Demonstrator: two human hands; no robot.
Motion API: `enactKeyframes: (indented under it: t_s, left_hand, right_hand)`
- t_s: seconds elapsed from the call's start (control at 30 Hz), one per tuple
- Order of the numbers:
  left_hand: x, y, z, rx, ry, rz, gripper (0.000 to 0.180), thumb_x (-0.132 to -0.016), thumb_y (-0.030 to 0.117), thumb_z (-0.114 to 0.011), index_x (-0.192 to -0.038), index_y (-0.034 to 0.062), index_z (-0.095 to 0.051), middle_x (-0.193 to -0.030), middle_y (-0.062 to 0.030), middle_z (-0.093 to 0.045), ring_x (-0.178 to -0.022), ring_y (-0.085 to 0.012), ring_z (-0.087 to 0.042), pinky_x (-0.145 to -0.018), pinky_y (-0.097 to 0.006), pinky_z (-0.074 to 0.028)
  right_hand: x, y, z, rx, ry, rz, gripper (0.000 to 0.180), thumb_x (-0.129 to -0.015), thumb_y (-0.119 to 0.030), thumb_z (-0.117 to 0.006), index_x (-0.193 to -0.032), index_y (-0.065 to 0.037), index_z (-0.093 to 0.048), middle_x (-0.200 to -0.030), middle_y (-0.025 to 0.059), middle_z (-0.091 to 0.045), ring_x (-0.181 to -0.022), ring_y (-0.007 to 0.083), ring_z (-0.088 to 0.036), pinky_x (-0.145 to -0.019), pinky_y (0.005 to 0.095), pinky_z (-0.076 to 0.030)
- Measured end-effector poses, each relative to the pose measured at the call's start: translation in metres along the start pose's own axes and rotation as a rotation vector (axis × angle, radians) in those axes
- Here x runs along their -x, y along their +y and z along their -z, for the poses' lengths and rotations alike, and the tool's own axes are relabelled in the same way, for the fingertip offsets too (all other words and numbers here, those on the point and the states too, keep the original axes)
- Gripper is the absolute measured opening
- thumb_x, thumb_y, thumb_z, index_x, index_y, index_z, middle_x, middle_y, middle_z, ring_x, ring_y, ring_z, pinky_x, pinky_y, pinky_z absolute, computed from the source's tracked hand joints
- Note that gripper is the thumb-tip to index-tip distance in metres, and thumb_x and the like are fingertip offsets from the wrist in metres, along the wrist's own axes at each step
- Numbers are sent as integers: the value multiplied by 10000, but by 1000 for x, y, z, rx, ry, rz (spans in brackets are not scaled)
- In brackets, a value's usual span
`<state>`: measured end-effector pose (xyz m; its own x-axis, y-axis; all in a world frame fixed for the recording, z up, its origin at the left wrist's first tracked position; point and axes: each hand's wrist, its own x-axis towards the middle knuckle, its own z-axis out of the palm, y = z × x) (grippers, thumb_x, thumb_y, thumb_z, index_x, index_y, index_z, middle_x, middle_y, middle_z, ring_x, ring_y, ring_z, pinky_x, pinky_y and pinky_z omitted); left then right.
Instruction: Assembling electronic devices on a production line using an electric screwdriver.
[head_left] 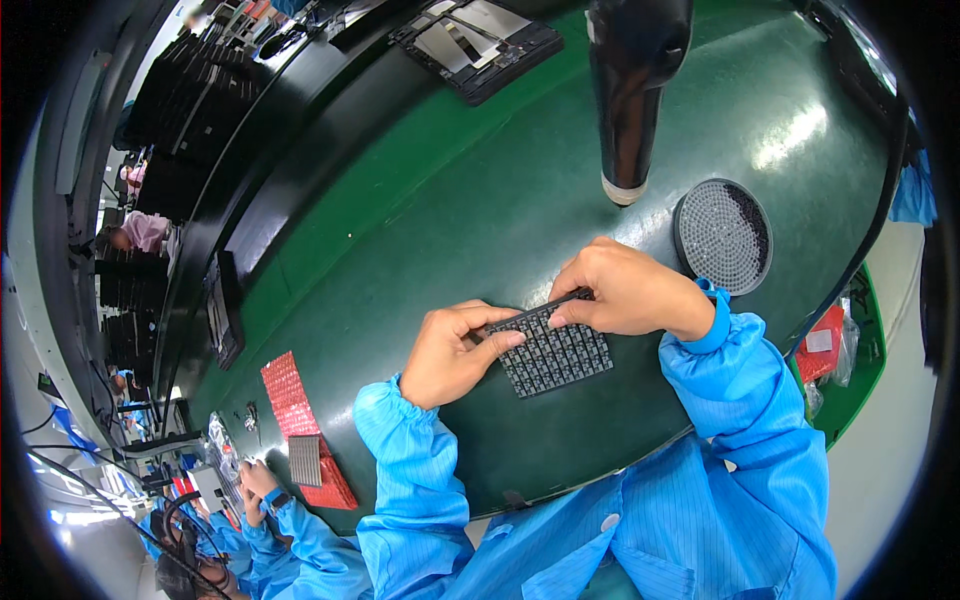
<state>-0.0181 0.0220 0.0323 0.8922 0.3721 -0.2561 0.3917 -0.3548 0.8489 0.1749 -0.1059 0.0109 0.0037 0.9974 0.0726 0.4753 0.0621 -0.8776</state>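
Both my hands hold a small black rectangular tray [560, 358] packed with rows of tiny dark and grey parts, tilted above the green table. My left hand [452, 352] grips its upper left corner, thumb on the face and fingers behind. At the upper right edge, the thumb and fingers of my right hand [622, 288] are closed on the tray; whether they also pinch a small part is unclear. Beyond my right hand lies a round grey dish [715, 245] with a grid of holes and small black pieces gathered along its right side.
A black tapered nozzle [630, 120] hangs over the table ahead. Red bubble wrap [285, 385] bearing a grey ribbed tray [304, 460] lies to the left, near a co-worker's hands [258, 482]. A green bin [868, 345] stands at right; a black case [480, 50] sits at back.
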Motion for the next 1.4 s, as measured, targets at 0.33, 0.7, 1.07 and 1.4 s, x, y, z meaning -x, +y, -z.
enactKeyframes:
  t_s: [0.33,0.7,1.07,1.4]
  left_hand:
    - [-1,3,14,-103,-46,-39,187,-791,101,-691,-964,30,-696,-745,-60,-608,-647,-109,-535,-565,-244,-412]
    - [-16,23,26,-488,-210,-118,144,-776,60,-631,-893,11,-698,-774,-160,-641,-708,-294,-630,-624,-349,-489]
    - [-32,26,23,-576,-446,33,144,-743,43,-603,-854,13,-689,-793,-182,-656,-776,-314,-643,-673,-377,-500]
    - [-37,25,27,-604,-566,41,176,-715,-7,-557,-837,4,-683,-784,-168,-665,-768,-292,-656,-663,-361,-504]
  right_hand:
    - [-4,0,-2,-27,-40,-21,127,-738,-67,-681,-806,39,-669,-706,146,-620,-611,274,-582,-559,366,-425]
    - [-26,-6,4,67,-241,8,100,-703,-1,-617,-776,42,-669,-672,186,-624,-621,315,-608,-562,392,-450]
    - [-48,-32,9,370,-589,-152,82,-624,-1,-547,-656,31,-615,-623,195,-585,-635,344,-589,-559,407,-439]
    - [-44,-44,-5,565,-552,-176,105,-596,-26,-582,-681,-5,-640,-674,192,-614,-710,356,-615,-621,428,-488]
